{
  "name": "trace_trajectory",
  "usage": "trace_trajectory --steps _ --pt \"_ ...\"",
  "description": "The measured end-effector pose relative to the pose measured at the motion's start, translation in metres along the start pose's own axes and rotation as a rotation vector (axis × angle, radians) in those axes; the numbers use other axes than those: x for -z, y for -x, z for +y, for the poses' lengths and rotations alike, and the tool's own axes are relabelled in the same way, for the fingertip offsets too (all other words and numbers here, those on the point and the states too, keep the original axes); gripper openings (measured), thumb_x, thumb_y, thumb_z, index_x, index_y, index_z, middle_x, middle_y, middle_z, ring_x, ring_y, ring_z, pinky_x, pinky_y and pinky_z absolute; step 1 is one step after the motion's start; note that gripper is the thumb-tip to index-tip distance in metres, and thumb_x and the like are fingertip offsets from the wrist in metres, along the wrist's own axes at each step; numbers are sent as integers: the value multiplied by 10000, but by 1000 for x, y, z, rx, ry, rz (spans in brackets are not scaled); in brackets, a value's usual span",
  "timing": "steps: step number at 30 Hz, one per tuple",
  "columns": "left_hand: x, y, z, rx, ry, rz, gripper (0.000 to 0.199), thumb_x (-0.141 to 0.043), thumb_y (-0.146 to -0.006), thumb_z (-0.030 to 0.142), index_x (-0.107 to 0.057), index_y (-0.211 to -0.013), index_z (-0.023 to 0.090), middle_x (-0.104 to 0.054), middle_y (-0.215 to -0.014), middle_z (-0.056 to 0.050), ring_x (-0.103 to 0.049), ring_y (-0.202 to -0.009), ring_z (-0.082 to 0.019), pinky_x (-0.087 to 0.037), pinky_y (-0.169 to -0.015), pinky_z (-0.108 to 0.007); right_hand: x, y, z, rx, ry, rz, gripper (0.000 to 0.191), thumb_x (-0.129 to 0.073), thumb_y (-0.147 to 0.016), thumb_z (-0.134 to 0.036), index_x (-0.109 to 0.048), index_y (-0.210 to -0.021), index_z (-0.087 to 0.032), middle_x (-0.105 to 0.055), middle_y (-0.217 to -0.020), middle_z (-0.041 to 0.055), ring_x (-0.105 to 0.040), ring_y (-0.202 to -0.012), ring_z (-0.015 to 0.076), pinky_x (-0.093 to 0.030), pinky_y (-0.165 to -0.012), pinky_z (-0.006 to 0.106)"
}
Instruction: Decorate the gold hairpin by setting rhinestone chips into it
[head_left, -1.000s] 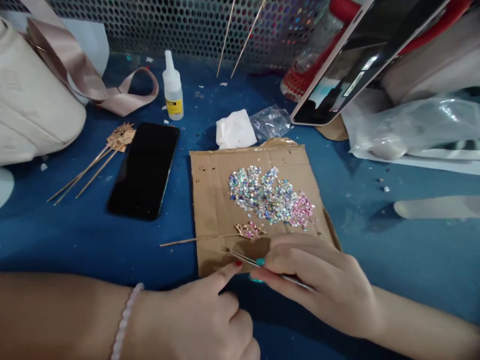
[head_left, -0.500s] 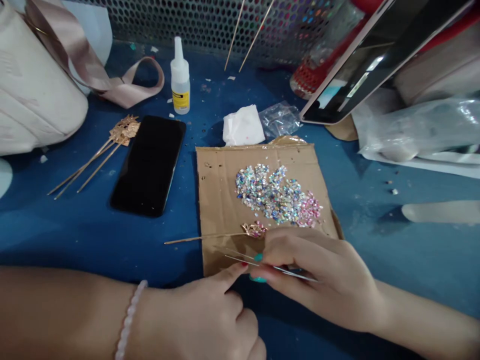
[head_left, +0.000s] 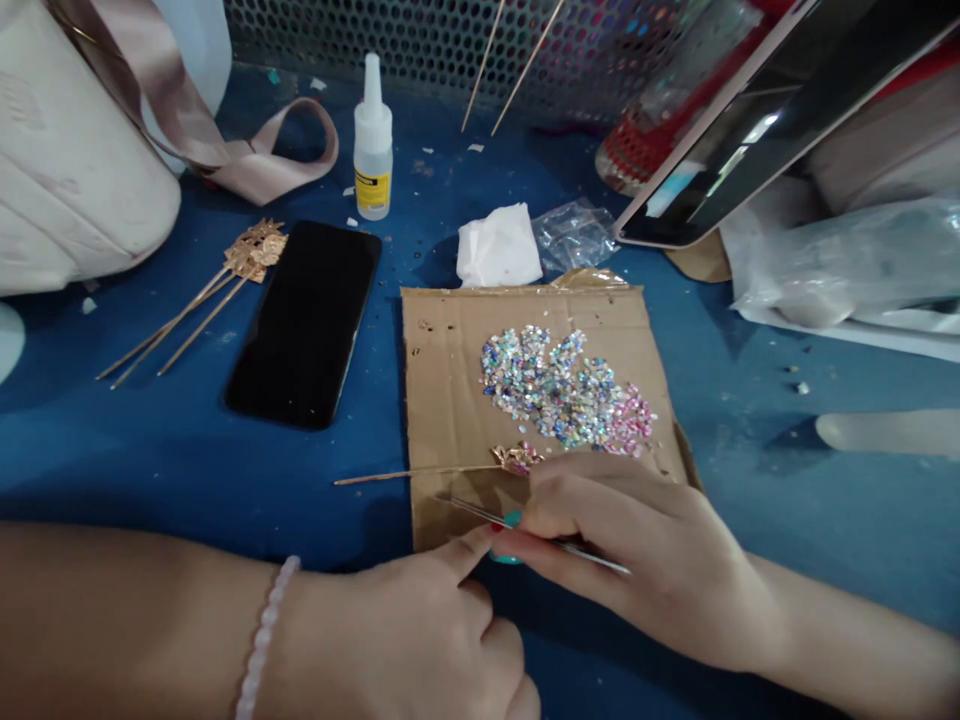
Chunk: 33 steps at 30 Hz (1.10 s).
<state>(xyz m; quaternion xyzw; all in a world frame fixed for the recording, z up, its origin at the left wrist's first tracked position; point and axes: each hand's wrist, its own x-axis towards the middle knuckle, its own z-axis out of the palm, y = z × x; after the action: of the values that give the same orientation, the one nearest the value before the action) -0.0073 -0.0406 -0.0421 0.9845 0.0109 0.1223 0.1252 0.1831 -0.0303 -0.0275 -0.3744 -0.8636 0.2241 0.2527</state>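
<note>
My right hand (head_left: 630, 540), with teal nails, grips thin metal tweezers (head_left: 480, 511) between thumb and fingers. The tweezers point left over the lower part of a cardboard piece (head_left: 442, 400), their prongs close together. My left hand (head_left: 450, 630) has its index finger stretched out and the other fingers curled under. That red-nailed fingertip is at the tweezers and the right thumb; whether it presses on them I cannot tell. Just above lies a gold hairpin-like stick (head_left: 390, 475) with an ornate head (head_left: 517, 458) carrying pink stones, partly hidden by my right hand.
Silvery and pink rhinestones (head_left: 555, 385) are spread on the cardboard. Left of it lie a black phone (head_left: 304, 325) and several gold hairpin-like sticks (head_left: 255, 250). Behind stand a glue bottle (head_left: 373, 150), a white wad (head_left: 499, 247) and a tilted tablet-like screen (head_left: 720, 150).
The tweezers' prongs have come together from a spread position. My left fingertip stays by them. The whole view has shifted slightly; the things on the table have not visibly moved.
</note>
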Motion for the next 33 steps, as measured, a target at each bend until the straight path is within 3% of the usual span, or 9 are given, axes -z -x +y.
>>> trace_trajectory --steps 5,10,15,26,33 --pt "-2 1 0 13 8 8 229 -709 -713 349 -533 -665 210 -528 -552 36 -383 -455 -144 -461 -644 -361 2 2 -1 52 30 -54 333 -442 -968 -259 -504 -650 -183 -542 -556 -18 -532 -536 93 -431 -522 223" --pt "0 1 -1 11 11 3 249 -727 -690 370 -534 -670 214 -531 -546 42 -407 -458 -144 -488 -670 -360 8 6 -1 81 32 -66 331 -449 -964 -274 -520 -654 -184 -547 -562 -9 -527 -541 94 -430 -531 226" --pt "1 0 -1 -5 -7 -13 196 -682 -725 339 -537 -673 217 -558 -572 40 -442 -474 -149 -491 -868 -426 14 7 1 40 -1 -24 251 -474 -956 -261 -509 -718 -191 -565 -548 -16 -551 -535 95 -435 -518 223" --pt "0 1 -2 -29 -36 0 176 -648 -729 280 -510 -648 205 -509 -538 30 -380 -435 -145 -489 -604 -351 7 6 3 -63 34 42 250 -449 -966 -270 -493 -736 -184 -614 -589 -10 -596 -540 93 -438 -493 202" --pt "2 2 -1 -20 -25 -15 184 -660 -728 287 -511 -655 209 -526 -555 30 -388 -448 -144 -506 -689 -368 9 3 6 -45 -9 17 242 -448 -966 -274 -500 -749 -180 -616 -598 -14 -583 -528 88 -442 -490 200"
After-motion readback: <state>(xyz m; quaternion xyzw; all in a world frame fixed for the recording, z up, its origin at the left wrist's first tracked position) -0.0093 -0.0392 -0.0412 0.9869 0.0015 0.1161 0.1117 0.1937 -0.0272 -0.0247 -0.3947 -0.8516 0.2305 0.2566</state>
